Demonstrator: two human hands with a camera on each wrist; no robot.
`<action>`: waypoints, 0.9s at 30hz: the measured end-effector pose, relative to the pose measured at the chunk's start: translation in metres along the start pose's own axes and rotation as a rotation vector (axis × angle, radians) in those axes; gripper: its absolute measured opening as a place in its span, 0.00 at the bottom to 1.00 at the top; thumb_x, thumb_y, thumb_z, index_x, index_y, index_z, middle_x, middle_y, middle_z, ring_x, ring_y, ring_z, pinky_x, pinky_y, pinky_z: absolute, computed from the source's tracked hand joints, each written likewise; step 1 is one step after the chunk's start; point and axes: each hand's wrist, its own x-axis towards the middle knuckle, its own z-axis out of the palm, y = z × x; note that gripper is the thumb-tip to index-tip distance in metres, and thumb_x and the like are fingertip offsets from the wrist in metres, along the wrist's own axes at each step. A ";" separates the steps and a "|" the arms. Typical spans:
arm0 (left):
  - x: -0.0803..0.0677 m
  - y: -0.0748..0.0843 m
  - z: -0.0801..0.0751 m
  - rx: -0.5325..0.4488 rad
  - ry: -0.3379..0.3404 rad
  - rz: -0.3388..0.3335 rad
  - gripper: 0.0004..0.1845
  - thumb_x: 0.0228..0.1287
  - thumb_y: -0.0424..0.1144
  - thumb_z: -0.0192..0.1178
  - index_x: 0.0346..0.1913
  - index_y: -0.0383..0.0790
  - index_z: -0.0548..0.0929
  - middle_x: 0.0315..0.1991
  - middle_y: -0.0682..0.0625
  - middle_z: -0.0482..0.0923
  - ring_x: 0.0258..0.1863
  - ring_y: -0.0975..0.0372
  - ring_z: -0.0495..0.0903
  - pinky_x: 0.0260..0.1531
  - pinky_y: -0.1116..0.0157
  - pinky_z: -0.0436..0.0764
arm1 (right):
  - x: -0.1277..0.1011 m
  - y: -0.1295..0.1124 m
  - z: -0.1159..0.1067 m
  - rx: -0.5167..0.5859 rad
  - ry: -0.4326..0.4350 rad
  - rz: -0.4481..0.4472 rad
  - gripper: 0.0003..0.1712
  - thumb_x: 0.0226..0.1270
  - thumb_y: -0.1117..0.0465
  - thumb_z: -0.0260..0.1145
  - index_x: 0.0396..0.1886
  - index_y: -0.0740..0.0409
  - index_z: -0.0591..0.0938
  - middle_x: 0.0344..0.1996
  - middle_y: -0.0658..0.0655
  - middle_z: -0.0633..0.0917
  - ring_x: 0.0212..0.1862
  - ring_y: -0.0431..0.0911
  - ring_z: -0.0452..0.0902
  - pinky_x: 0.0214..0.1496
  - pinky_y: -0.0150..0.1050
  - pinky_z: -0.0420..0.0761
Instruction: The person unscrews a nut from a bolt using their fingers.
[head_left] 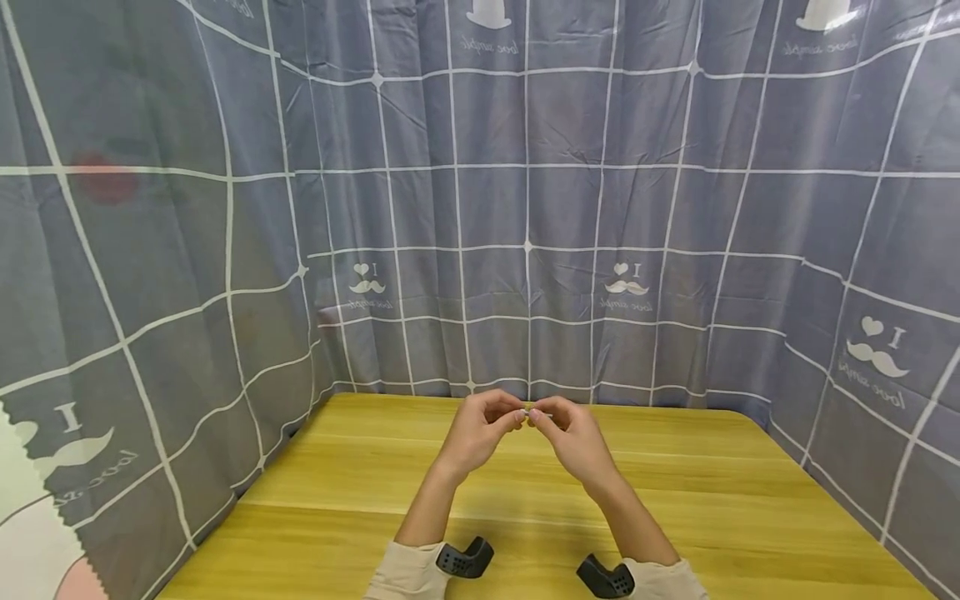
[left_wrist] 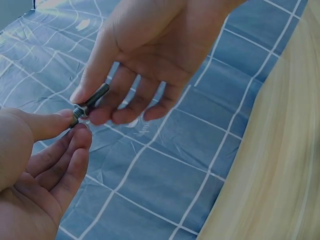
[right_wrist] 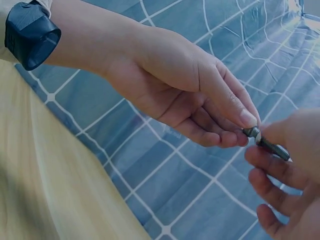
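Observation:
Above the far part of the table, both hands meet at a small dark metal bolt with a threaded shaft. My left hand pinches one end of it between thumb and fingertips. Thumb and index finger of my right hand pinch it farther along, and the threaded end sticks out past them. Between the two grips sits a small shiny ring, which looks like a nut or washer. The right hand's other fingers are loosely bent, as the left wrist view shows. Fingertips partly cover the bolt in all views.
Below the hands lies a yellow wood-grain table. A grey-blue curtain with white grid lines hangs behind it and along both sides. Each wrist bears a black device, on the left and on the right.

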 end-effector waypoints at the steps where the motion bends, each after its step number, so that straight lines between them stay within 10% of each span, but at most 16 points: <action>1: 0.000 0.000 -0.001 0.004 0.003 -0.004 0.05 0.74 0.31 0.64 0.45 0.34 0.88 0.40 0.44 0.88 0.37 0.56 0.86 0.42 0.63 0.85 | 0.000 0.001 0.001 0.008 -0.005 -0.008 0.12 0.78 0.58 0.66 0.52 0.59 0.86 0.48 0.55 0.86 0.52 0.52 0.82 0.55 0.51 0.81; 27: 0.000 0.001 -0.003 -0.008 0.011 -0.010 0.05 0.74 0.31 0.64 0.45 0.34 0.88 0.39 0.49 0.88 0.38 0.57 0.86 0.43 0.62 0.85 | 0.001 0.002 0.003 -0.022 0.052 -0.029 0.11 0.76 0.58 0.68 0.51 0.58 0.87 0.49 0.54 0.86 0.49 0.51 0.82 0.53 0.51 0.81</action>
